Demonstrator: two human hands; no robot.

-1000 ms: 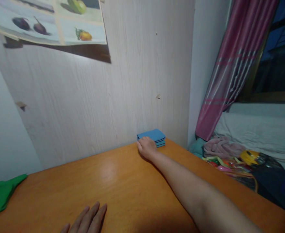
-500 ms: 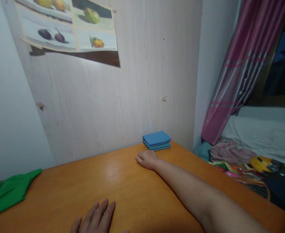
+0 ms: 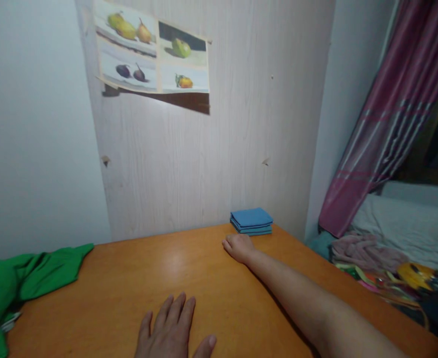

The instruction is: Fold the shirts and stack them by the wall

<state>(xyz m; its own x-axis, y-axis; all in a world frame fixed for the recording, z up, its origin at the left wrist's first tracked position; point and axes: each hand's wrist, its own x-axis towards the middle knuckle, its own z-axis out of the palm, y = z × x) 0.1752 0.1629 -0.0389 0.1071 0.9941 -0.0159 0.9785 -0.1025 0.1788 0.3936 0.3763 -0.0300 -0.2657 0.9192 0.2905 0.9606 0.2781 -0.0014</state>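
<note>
My left hand [image 3: 168, 333] lies palm down on the orange-brown table [image 3: 155, 263] at the bottom of the view, its fingers spread and its thumb apart. Nothing is in it. Across the table stretches my right arm, and my right hand [image 3: 239, 247] rests on the top with its fingers curled in, with nothing seen in them. Just behind that hand, close to the wall, sits a neat stack of folded blue cloth [image 3: 252, 218]. A green cloth garment [image 3: 51, 271] lies loosely crumpled at the table's left side, with a small white label showing.
A wood-grain wall panel [image 3: 189, 164] with a fruit poster [image 3: 183, 69] stands behind the table. To the right are a pink curtain [image 3: 364, 134], a pinkish cloth [image 3: 368, 252] and a yellow item [image 3: 415, 274] among clutter beyond the table's edge.
The view has turned left, so the scene sits further right and more green cloth shows. More of my left hand is visible. My right hand stays by the blue stack.
</note>
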